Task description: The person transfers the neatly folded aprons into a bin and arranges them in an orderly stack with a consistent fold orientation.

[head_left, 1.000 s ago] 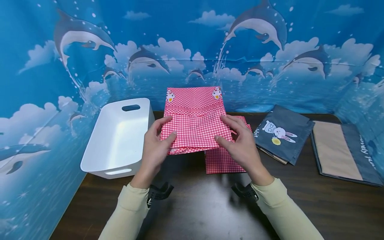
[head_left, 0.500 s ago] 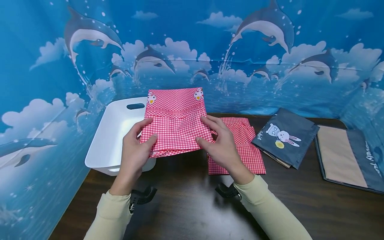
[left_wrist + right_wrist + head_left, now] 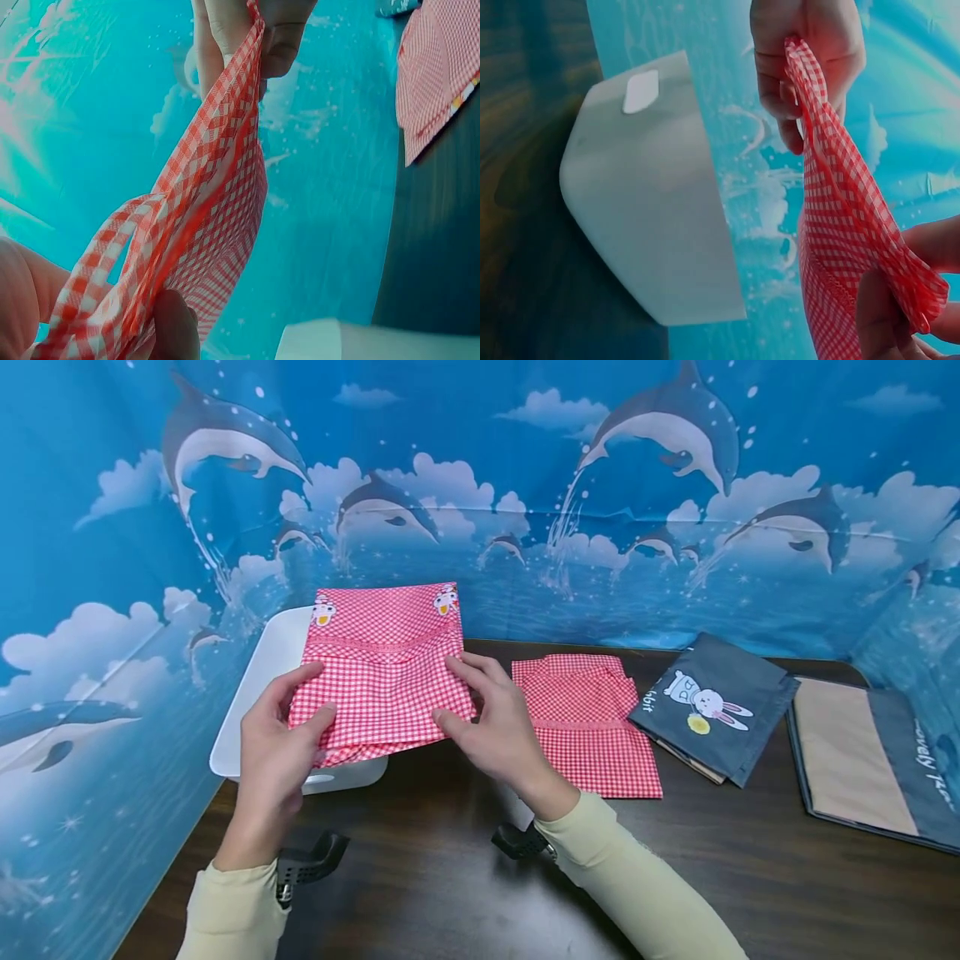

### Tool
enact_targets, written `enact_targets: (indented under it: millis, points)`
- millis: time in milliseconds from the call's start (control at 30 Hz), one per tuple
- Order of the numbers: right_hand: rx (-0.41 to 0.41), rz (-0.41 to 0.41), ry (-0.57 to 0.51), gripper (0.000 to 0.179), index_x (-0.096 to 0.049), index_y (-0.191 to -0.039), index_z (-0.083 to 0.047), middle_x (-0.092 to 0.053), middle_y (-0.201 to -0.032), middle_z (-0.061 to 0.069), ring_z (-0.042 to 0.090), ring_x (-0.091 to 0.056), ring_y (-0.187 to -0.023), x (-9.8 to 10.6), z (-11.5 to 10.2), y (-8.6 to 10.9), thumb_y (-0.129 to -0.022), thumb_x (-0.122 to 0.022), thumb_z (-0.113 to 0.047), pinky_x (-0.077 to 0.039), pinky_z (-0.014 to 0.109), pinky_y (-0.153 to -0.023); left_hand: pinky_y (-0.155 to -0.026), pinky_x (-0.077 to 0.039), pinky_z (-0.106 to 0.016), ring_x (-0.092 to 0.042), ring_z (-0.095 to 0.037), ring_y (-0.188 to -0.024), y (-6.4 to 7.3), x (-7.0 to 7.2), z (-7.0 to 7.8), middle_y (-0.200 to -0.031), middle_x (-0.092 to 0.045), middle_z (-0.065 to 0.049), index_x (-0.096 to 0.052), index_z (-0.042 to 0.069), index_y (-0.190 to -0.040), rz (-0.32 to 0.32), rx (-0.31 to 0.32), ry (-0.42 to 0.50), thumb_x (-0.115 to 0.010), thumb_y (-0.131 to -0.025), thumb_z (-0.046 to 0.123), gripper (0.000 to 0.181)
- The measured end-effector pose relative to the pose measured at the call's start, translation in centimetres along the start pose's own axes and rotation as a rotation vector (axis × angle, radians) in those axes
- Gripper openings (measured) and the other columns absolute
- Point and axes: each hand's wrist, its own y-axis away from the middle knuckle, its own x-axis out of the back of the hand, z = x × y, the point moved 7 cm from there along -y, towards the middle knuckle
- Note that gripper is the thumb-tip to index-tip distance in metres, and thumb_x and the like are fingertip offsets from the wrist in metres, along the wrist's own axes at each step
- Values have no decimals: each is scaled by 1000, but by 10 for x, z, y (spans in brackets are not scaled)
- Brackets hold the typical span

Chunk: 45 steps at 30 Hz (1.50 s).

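Observation:
A folded red-and-white gingham cloth (image 3: 386, 689), with small white animal prints at its top corners, is held up in front of me. My left hand (image 3: 272, 752) pinches its left edge and my right hand (image 3: 498, 731) its right edge, thumbs on the near face. In the left wrist view a loose strap-like band (image 3: 112, 236) loops out from the cloth's edge. The cloth overlaps the right part of a white plastic bin (image 3: 262, 668) in the head view. From the right wrist, the bin's outer wall (image 3: 645, 202) shows below the lifted cloth.
A second folded gingham cloth (image 3: 600, 760) lies on the dark wooden table (image 3: 435, 877). To its right are a folded dark grey cloth (image 3: 723, 743) with a rabbit print and a grey-and-beige folded cloth (image 3: 847, 752). A blue dolphin-print curtain (image 3: 480, 460) hangs behind.
Both hands have carried the folded gingham cloth leftward, from beside the bin to over its right part. The second gingham cloth on the table has come fully into sight.

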Motion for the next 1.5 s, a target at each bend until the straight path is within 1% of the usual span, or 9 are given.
enact_targets:
  millis: [100,233,433,633,933,1033,1233,1300,1500]
  points:
    - [8,-21,7,66,-59,-153,-5,-55,-156,13,29,-64,-131,-11,-3,-2,-91,-81,-11,-61,44,-102,-70,-60,-16,-64,-7,-99,-2,9,-8,-155,-56,-10,-54,27,-159,16,47,4,-71,-104,17,58]
    - [10,-64,37,68,-58,-155,-7,-54,-158,11,28,-59,-139,-25,-6,-3,-92,-81,-16,-57,44,-108,-69,-60,-17,-66,-5,-93,-5,22,-18,-152,-55,-6,-55,29,-158,43,105,5,-70,-104,16,58]
    - [16,-122,40,70,-54,-158,-7,-49,-162,11,28,-53,-146,-42,-10,-7,-94,-81,-20,-54,43,-114,-64,-59,-17,-63,-2,-85,-11,37,-29,-125,-58,12,-55,29,-158,81,121,-54,-70,-104,16,57]
    - [33,-223,42,78,-48,-162,-7,-43,-166,9,26,-50,-148,-62,-11,-9,-93,-82,-23,-53,33,-113,-59,-58,-17,-65,-1,-75,-15,53,-43,-114,-59,15,-57,27,-157,118,172,10,-71,-103,12,57]
    - [39,-309,61,83,-42,-165,-8,-37,-170,7,24,-44,-153,-84,-9,-13,-92,-76,-22,-48,31,-118,-57,-57,-18,-65,-2,-76,-22,68,-57,-115,-59,16,-59,28,-155,154,249,126,-71,-102,9,57]
    - [40,-315,73,82,-42,-165,-8,-37,-170,7,24,-43,-154,-89,-8,-14,-92,-76,-21,-48,31,-118,-58,-57,-18,-64,-3,-80,-25,71,-59,-118,-60,15,-58,29,-156,156,257,107,-70,-103,10,57]
    - [30,-320,97,81,-43,-165,-8,-36,-170,8,25,-42,-154,-94,-6,-16,-92,-76,-20,-46,32,-120,-60,-58,-17,-62,-3,-85,-30,73,-62,-147,-56,-2,-55,31,-158,155,263,15,-69,-104,14,58]
    - [22,-321,104,80,-43,-165,-8,-36,-170,8,25,-42,-155,-95,-6,-17,-93,-77,-20,-46,33,-121,-59,-58,-18,-63,-3,-84,-31,73,-63,-145,-57,-1,-56,31,-157,154,267,38,-69,-104,12,58]
    - [13,-327,110,79,-43,-164,-7,-37,-170,9,26,-42,-155,-98,-2,-19,-94,-76,-19,-45,34,-122,-60,-59,-18,-63,-2,-82,-36,73,-63,-148,-55,-2,-54,33,-158,142,262,-29,-68,-105,15,58]
